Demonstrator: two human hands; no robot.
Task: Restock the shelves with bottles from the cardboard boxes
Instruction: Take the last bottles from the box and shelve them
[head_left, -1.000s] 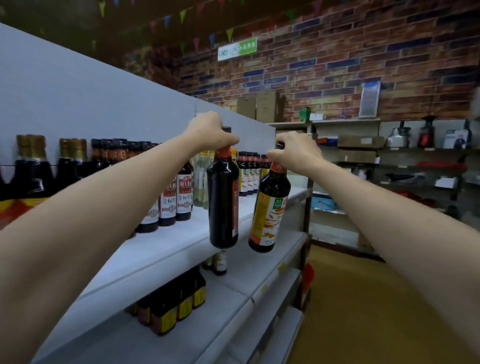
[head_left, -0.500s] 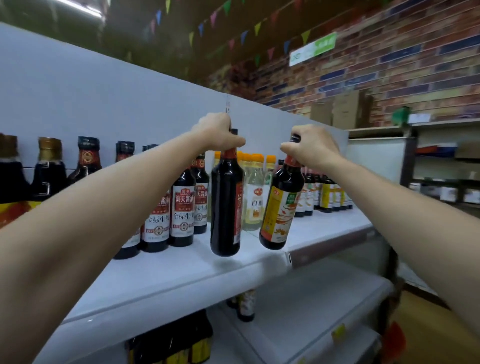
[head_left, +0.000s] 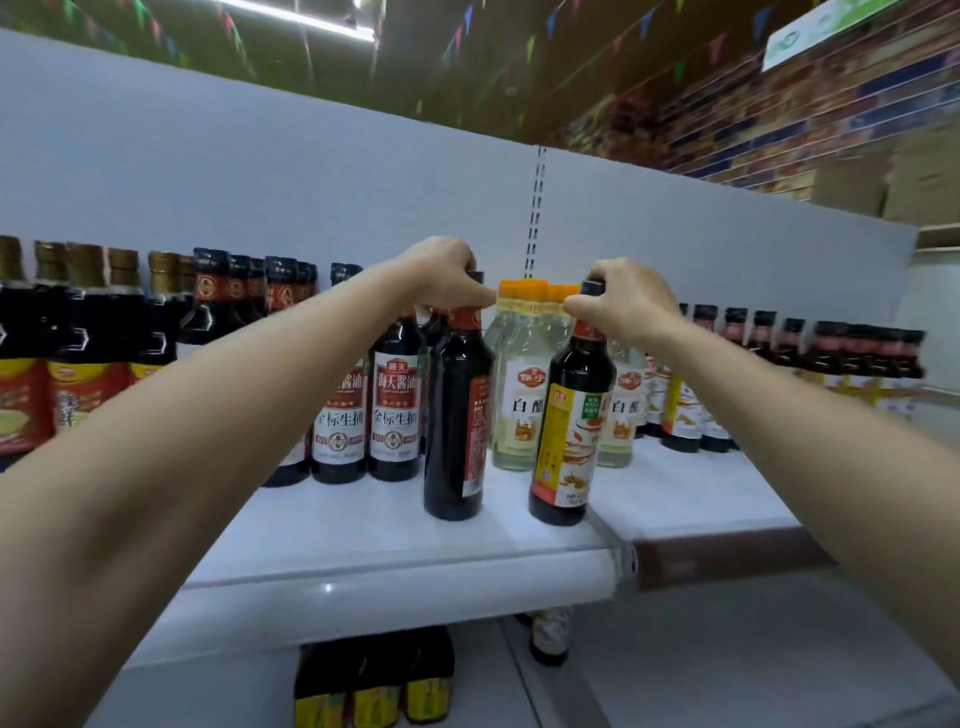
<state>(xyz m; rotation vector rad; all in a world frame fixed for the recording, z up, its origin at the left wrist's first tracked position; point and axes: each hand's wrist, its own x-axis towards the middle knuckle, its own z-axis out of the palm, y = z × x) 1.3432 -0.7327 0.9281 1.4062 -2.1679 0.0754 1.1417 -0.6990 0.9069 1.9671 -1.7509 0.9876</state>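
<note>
- The left hand (head_left: 445, 275) grips the cap and neck of one dark bottle (head_left: 455, 421), fingers curled round the top; the bottle stands upright near the front edge of the top shelf (head_left: 395, 561), its base at the shelf surface, though contact cannot be told for sure.
- The right hand (head_left: 626, 304) grips the cap of one yellow-labelled bottle (head_left: 569, 436), which leans slightly, its base at the shelf just beside the dark bottle's and near the front lip.
- Two held bottles in all, one per hand, close together but not touching.
- Directly behind them stand clear vinegar bottles (head_left: 519, 405) with orange caps; at least three caps show, the exact count hidden by the hands.
- To the left of the dark bottle, two soy sauce bottles (head_left: 395, 410) with red-and-white labels show their fronts fully, others partly hidden behind the left forearm.
- Farther left, a row of gold-capped bottles (head_left: 83, 332), about five caps visible.
- To the right, a blurred row of dark bottles (head_left: 831, 358); count unclear.
- On the lower shelf (head_left: 727, 675), three yellow-labelled bottles (head_left: 374, 680) in a cluster and one lone bottle (head_left: 549, 636).
</note>
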